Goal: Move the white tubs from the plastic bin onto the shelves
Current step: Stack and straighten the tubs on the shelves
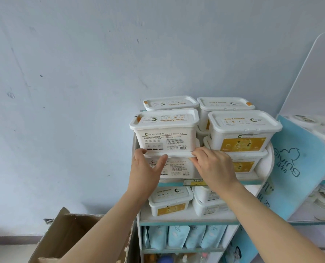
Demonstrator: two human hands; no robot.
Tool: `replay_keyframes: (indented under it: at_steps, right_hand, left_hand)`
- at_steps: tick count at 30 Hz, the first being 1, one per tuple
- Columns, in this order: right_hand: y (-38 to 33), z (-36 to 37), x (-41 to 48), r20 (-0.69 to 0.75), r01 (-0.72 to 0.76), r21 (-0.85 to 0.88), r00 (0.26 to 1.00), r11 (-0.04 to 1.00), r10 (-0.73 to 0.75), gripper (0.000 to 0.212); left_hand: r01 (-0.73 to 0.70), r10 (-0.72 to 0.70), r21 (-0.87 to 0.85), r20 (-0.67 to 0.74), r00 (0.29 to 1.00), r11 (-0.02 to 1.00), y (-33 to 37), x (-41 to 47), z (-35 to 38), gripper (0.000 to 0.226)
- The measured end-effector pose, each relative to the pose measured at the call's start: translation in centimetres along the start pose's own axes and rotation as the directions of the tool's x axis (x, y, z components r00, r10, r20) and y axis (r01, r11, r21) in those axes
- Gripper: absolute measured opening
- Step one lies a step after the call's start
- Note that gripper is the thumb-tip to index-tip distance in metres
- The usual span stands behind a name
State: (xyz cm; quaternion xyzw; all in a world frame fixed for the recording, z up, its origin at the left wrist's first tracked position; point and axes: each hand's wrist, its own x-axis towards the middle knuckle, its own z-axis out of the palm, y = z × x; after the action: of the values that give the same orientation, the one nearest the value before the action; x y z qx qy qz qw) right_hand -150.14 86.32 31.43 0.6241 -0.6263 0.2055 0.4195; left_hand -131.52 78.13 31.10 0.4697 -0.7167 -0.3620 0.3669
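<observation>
Our L hand (145,168) is wide open, fingers spread & straight. The index tip touches the lid rim of the lower white tub (177,168) and the palm lies over that tub's front left. Our R hand (216,166) has bent fingers w/ tips on the same rim at its right end. We can't tell if it pinches or just presses.

Directly above both hands sits the upper white tub (165,137), stacked on the lower one, w/ its text side & barcode toward us. Both are on the top shelf (269,158) of the unit.

Just right of the R hand is a 2nd stack of two tubs (243,143), yellow labels facing us. Behind both stacks are two more tubs (171,102), only the lids clear.

Under our wrists, on the next shelf down, there are more tubs (170,203), at least three. Below those is a row of pale blue pouches (184,236).

Further right of the R hand is a blue side panel (298,164) w/ white lettering. Down-left of the L forearm there's an open cardboard box (66,234). A pale blue wall (82,73) is behind it all.
</observation>
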Motion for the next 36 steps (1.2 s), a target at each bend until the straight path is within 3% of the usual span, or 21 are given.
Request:
replay_keyframes:
  at_steps: [6,12,14,16,18,20,26,32,36]
  right_hand:
    - [-1.0,-1.4,1.2,-0.124,0.052,-0.017,0.991,0.999,-0.053,0.020]
    - [-1.1,-1.3,0.1,-0.123,-0.033,0.197,0.991,0.980,0.058,0.015]
    - [-1.2,-1.2,0.0,-0.065,-0.146,0.368,0.981,0.918,0.182,0.022]
    - [-1.2,-1.3,0.1,0.073,-0.342,0.529,0.930,0.776,0.360,0.039]
    - [-1.1,-1.0,0.2,0.212,-0.494,0.573,0.860,0.654,0.464,0.051]
    - [-0.9,-0.3,0.2,0.317,-0.562,0.565,0.824,0.604,0.470,0.046]
    - [-0.3,0.8,0.1,0.438,-0.659,0.550,0.751,0.513,0.494,0.040]
    - [-0.6,0.6,0.9,0.440,-0.609,0.558,0.793,0.564,0.421,0.027]
    - [-0.8,0.5,1.4,0.444,-0.627,0.563,0.779,0.538,0.442,0.020]
  left_hand:
    - [0.039,-0.039,-0.050,0.000,0.999,0.998,0.4,0.6,0.1,0.070]
    - [0.031,-0.032,-0.163,-0.004,0.999,0.986,0.3,-0.1,0.7,0.079]
    - [-0.007,-0.005,-0.264,-0.046,0.999,0.965,0.9,-0.2,0.6,0.085]
    - [-0.012,-0.005,-0.308,-0.056,0.998,0.951,1.5,-0.1,0.5,0.092]
    - [-0.014,-0.004,-0.305,-0.059,0.998,0.952,1.6,0.1,0.6,0.090]
    - [-0.011,-0.008,-0.305,-0.062,0.998,0.952,1.8,0.2,0.7,0.086]
    - [0.017,-0.027,-0.277,-0.030,0.999,0.961,2.6,0.1,1.4,0.063]
    - [0.069,-0.069,-0.139,0.007,0.998,0.988,2.0,0.8,1.4,0.094]
    - [0.101,-0.100,-0.084,0.014,0.995,0.991,1.5,1.1,1.0,0.072]
